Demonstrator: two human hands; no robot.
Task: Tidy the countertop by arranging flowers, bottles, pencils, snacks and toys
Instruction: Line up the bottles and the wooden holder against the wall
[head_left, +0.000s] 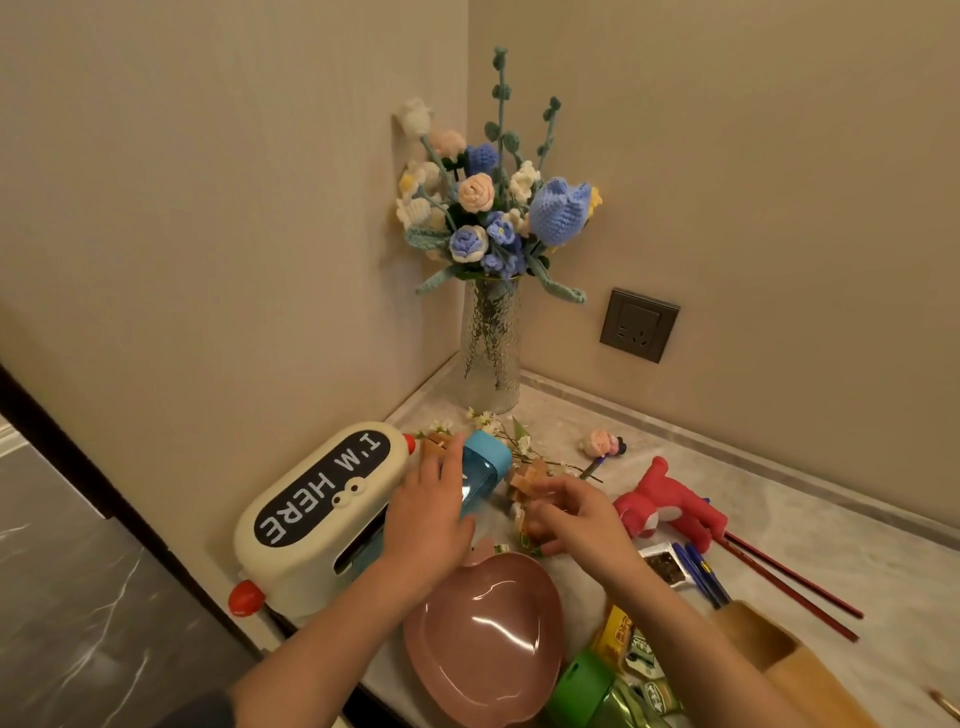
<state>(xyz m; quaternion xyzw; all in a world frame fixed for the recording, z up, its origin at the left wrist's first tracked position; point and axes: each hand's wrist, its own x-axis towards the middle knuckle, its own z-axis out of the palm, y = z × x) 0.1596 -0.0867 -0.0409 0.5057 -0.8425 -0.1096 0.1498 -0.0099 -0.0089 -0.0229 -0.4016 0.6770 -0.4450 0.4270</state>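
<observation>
Touching blue bottle (485, 467), left hand (423, 525), right hand (576, 514) beside

Bare countertop (857, 530) is lying open along the right wall, giving a hand room to pass. The white box (311, 509) is blocking the left edge, the vase (491, 358) is filling the corner, and the pink plate (488, 634), red plush toy (670, 506) and red sticks (789, 582) are crowding the near middle, leaving only narrow gaps
</observation>
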